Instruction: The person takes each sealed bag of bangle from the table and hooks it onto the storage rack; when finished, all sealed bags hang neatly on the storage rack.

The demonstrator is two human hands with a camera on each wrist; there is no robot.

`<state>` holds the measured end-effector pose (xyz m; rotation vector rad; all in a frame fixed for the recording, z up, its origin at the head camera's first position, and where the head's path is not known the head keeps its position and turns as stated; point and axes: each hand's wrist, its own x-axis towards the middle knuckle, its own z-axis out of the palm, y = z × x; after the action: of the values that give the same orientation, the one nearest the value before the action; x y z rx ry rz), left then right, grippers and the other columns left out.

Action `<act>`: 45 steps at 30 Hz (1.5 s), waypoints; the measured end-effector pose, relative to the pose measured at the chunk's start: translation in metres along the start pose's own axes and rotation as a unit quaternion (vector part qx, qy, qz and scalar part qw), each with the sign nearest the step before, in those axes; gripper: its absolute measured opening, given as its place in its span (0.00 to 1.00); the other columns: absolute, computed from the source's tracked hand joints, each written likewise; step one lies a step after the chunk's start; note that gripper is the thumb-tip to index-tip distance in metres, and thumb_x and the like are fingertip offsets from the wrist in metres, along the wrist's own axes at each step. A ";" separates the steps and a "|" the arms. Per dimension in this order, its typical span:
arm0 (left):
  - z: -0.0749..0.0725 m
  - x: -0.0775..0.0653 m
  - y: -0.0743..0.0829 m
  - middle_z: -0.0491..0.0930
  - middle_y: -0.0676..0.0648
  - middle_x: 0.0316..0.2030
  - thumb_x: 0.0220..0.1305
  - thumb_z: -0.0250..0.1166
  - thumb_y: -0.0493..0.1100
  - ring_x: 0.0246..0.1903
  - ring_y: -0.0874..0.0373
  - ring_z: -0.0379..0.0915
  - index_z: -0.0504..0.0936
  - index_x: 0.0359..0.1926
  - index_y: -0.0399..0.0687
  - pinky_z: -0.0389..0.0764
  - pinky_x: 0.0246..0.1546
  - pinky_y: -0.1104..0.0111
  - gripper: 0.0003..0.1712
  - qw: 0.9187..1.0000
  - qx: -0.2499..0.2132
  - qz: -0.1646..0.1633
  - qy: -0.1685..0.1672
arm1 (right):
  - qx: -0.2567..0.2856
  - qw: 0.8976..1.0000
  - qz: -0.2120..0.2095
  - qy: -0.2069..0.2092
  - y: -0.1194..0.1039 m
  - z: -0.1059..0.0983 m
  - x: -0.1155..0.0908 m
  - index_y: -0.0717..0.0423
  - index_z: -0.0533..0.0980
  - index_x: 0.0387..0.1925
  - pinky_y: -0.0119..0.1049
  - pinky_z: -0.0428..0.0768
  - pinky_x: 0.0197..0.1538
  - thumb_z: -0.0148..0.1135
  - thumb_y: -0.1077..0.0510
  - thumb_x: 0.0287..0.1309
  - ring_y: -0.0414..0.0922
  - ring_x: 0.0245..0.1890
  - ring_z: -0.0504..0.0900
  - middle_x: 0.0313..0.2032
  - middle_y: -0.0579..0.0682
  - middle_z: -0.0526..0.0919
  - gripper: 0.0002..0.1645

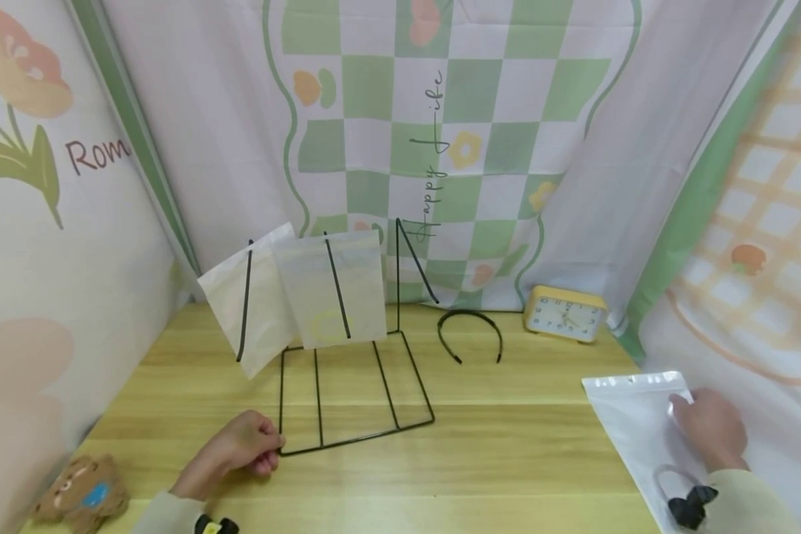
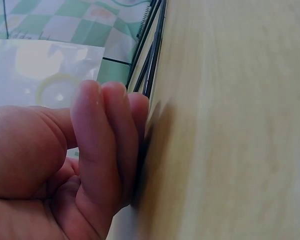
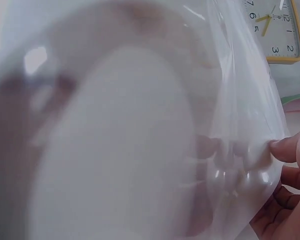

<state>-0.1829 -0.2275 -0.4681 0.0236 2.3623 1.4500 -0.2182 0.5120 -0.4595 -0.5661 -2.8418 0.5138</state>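
Observation:
A black wire display rack (image 1: 357, 440) stands on the table, and my left hand (image 1: 250, 443) pinches its front left corner. In the left wrist view the left fingers (image 2: 97, 145) press together beside the wire, with the thumb partly hidden. Two frosted zip bags hang on the rack's arms: a tilted bag (image 1: 267, 297) and a straighter bag (image 1: 360, 289) showing a yellow ring inside. My right hand (image 1: 710, 426) grips the side edge of another zip bag (image 1: 630, 415) at the right. In it shows a pale loop (image 1: 670, 469) by a dark bow-like piece.
A black headband (image 1: 470, 313) lies right of the rack. Farther right stands a yellow alarm clock (image 1: 566, 314). A brown bear figure (image 1: 83, 493) lies at the table's left front. Printed curtains (image 1: 227, 96) enclose the back and sides.

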 end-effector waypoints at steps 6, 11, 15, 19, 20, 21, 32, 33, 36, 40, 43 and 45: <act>0.001 -0.001 0.002 0.80 0.45 0.17 0.64 0.62 0.33 0.14 0.61 0.76 0.76 0.26 0.35 0.82 0.17 0.71 0.09 1.000 0.005 -0.003 0.001 | 0.012 1.000 0.004 0.000 -0.001 0.001 0.002 0.73 0.70 0.53 0.56 0.72 0.32 0.49 0.44 0.68 0.74 0.41 0.73 0.50 0.77 0.73 0.33; 0.002 -0.001 0.003 0.80 0.44 0.17 0.64 0.62 0.33 0.14 0.61 0.76 0.76 0.26 0.35 0.81 0.17 0.71 0.09 1.000 0.008 -0.008 0.003 | 0.033 0.999 -0.021 0.028 -0.003 0.000 0.003 0.73 0.73 0.48 0.56 0.71 0.34 0.51 0.45 0.68 0.72 0.41 0.74 0.48 0.75 0.76 0.31; 0.003 0.000 0.002 0.80 0.44 0.17 0.64 0.62 0.32 0.14 0.61 0.76 0.76 0.26 0.35 0.81 0.17 0.71 0.09 1.000 0.005 -0.008 0.001 | 0.049 0.996 -0.053 0.054 -0.005 -0.001 0.002 0.77 0.74 0.44 0.55 0.70 0.37 0.55 0.50 0.66 0.70 0.39 0.75 0.42 0.76 0.78 0.28; 0.003 0.001 0.001 0.80 0.44 0.17 0.64 0.61 0.32 0.14 0.61 0.76 0.76 0.26 0.35 0.81 0.17 0.72 0.09 1.000 0.002 -0.006 0.001 | 0.065 0.994 -0.064 0.063 -0.011 -0.006 -0.001 0.79 0.75 0.42 0.51 0.69 0.37 0.59 0.53 0.64 0.70 0.40 0.75 0.40 0.75 0.80 0.26; 0.003 0.001 0.001 0.80 0.44 0.17 0.64 0.61 0.32 0.14 0.61 0.76 0.76 0.26 0.35 0.81 0.17 0.72 0.09 1.000 0.001 -0.006 0.001 | 0.065 0.993 -0.069 0.066 -0.013 -0.007 -0.002 0.78 0.76 0.42 0.50 0.69 0.37 0.59 0.53 0.64 0.71 0.40 0.76 0.40 0.74 0.81 0.26; 0.003 0.001 0.001 0.80 0.45 0.17 0.64 0.61 0.32 0.14 0.61 0.76 0.76 0.26 0.35 0.81 0.17 0.72 0.09 1.000 0.001 -0.007 0.001 | 0.067 0.993 -0.072 0.068 -0.014 -0.009 -0.002 0.78 0.77 0.41 0.50 0.69 0.37 0.60 0.53 0.63 0.71 0.41 0.76 0.39 0.74 0.81 0.25; 0.001 -0.001 0.000 0.80 0.44 0.17 0.64 0.61 0.33 0.14 0.61 0.76 0.76 0.26 0.35 0.81 0.17 0.71 0.09 1.000 0.010 -0.007 0.004 | 0.077 0.993 -0.076 0.041 -0.017 -0.021 -0.011 0.74 0.80 0.40 0.32 0.66 0.28 0.62 0.48 0.62 0.43 0.25 0.76 0.35 0.68 0.85 0.27; 0.001 -0.001 0.000 0.80 0.44 0.17 0.64 0.61 0.33 0.14 0.61 0.76 0.76 0.26 0.35 0.81 0.18 0.71 0.09 1.000 0.011 -0.008 0.004 | 0.083 0.994 -0.069 0.031 -0.019 -0.023 -0.012 0.74 0.80 0.41 0.31 0.66 0.26 0.62 0.47 0.63 0.39 0.26 0.74 0.35 0.67 0.85 0.28; 0.001 -0.001 -0.002 0.80 0.44 0.17 0.64 0.62 0.33 0.14 0.61 0.76 0.76 0.26 0.35 0.81 0.17 0.71 0.09 1.000 0.012 -0.011 0.005 | 0.100 0.994 -0.053 0.005 -0.026 -0.029 -0.016 0.74 0.79 0.43 0.29 0.67 0.25 0.59 0.45 0.64 0.35 0.27 0.71 0.37 0.68 0.84 0.31; 0.001 -0.001 -0.002 0.80 0.45 0.17 0.64 0.62 0.33 0.14 0.61 0.76 0.76 0.26 0.35 0.81 0.17 0.72 0.10 1.000 0.012 -0.005 0.003 | 0.123 0.991 -0.048 -0.007 -0.038 -0.034 -0.020 0.74 0.77 0.45 0.28 0.69 0.25 0.57 0.45 0.66 0.34 0.26 0.70 0.33 0.60 0.85 0.31; 0.001 0.000 -0.002 0.80 0.45 0.17 0.64 0.62 0.33 0.14 0.61 0.76 0.76 0.26 0.35 0.81 0.17 0.72 0.10 1.000 0.010 -0.002 0.003 | 0.141 0.989 -0.055 -0.005 -0.048 -0.037 -0.027 0.74 0.77 0.45 0.29 0.69 0.25 0.57 0.46 0.67 0.33 0.25 0.70 0.28 0.48 0.83 0.30; 0.001 0.000 -0.002 0.80 0.45 0.17 0.64 0.62 0.33 0.14 0.61 0.76 0.76 0.26 0.35 0.81 0.17 0.72 0.10 1.000 0.008 -0.001 0.002 | 0.146 0.987 -0.061 -0.005 -0.054 -0.039 -0.032 0.74 0.77 0.46 0.30 0.69 0.25 0.56 0.46 0.67 0.33 0.24 0.69 0.25 0.44 0.81 0.30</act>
<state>-0.1824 -0.2279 -0.4701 0.0222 2.3763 1.4308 -0.1976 0.4641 -0.4075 -0.3330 -2.7164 0.8890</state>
